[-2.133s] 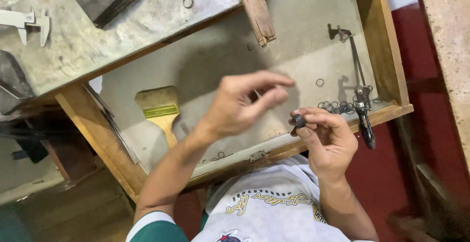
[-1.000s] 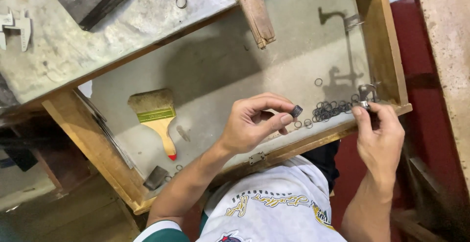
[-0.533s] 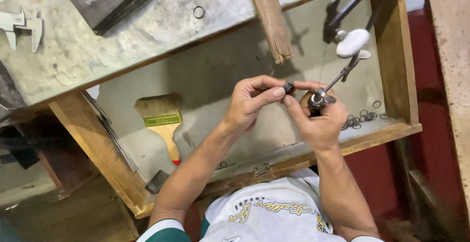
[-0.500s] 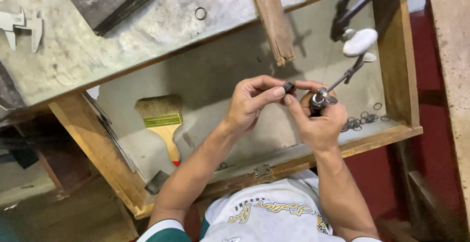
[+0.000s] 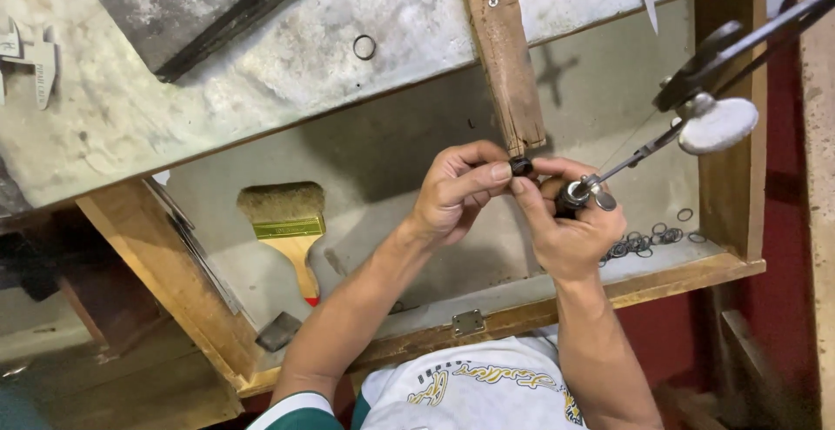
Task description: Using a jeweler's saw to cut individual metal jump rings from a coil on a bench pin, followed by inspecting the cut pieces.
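My left hand (image 5: 452,195) pinches a small dark ring-like part (image 5: 521,166) between thumb and forefinger, held against the tip of a wooden bench peg (image 5: 502,47). My right hand (image 5: 565,230) touches the same part with its fingertips and grips the handle of a jeweller's saw (image 5: 600,188), whose thin blade and dark frame (image 5: 748,39) run up to the right. Both hands hover over the open wooden drawer (image 5: 557,308).
A paintbrush with a pale wooden handle (image 5: 287,230) lies in the drawer's left half. Several small metal rings (image 5: 648,240) are scattered at its right front. A loose ring (image 5: 364,46) and a caliper (image 5: 30,52) lie on the grey metal benchtop. A white round knob (image 5: 718,124) hangs at right.
My right hand went to the rings at the drawer's right, picked up the saw and came back to meet my left hand at the peg. The saw frame has swung up to the right.
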